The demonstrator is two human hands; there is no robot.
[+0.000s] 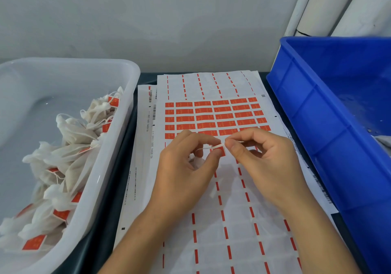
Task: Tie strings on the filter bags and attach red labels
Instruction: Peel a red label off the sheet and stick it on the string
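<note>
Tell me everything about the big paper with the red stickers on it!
The sticker sheet is thin white paper lying flat on the dark table, between the white tub and the blue crate. It rests on other printed sheets. Rows of red labels remain across its middle; above and below them only short red dashes are left where labels have been peeled. Both hands are over it: the left hand and right hand pinch a small red label and white string together.

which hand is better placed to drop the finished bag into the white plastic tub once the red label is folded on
Left, probably. The left hand sits nearer the white plastic tub of finished filter bags and pinches the small red label. The right hand pinches only the thin white string.
</note>
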